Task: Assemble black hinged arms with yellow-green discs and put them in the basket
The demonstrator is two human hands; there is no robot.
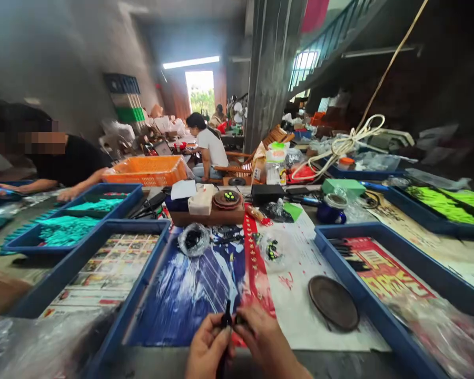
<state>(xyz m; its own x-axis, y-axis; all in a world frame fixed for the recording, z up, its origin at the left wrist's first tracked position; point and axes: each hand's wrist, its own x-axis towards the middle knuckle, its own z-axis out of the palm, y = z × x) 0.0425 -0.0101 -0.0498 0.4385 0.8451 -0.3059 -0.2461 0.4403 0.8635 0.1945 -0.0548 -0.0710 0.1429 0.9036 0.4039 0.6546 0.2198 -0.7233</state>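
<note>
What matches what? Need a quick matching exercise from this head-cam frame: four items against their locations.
Items:
1. small black piece
2. round dark brown dish
3. orange plastic crate
4. neon green pieces

Locations:
A. in the blue plastic tray at far right
B. lying on a white paper sheet
C. beside a co-worker's forearm
D. between the left hand and right hand

Pairs: 1-D, 2-B, 3-C, 4-A
</note>
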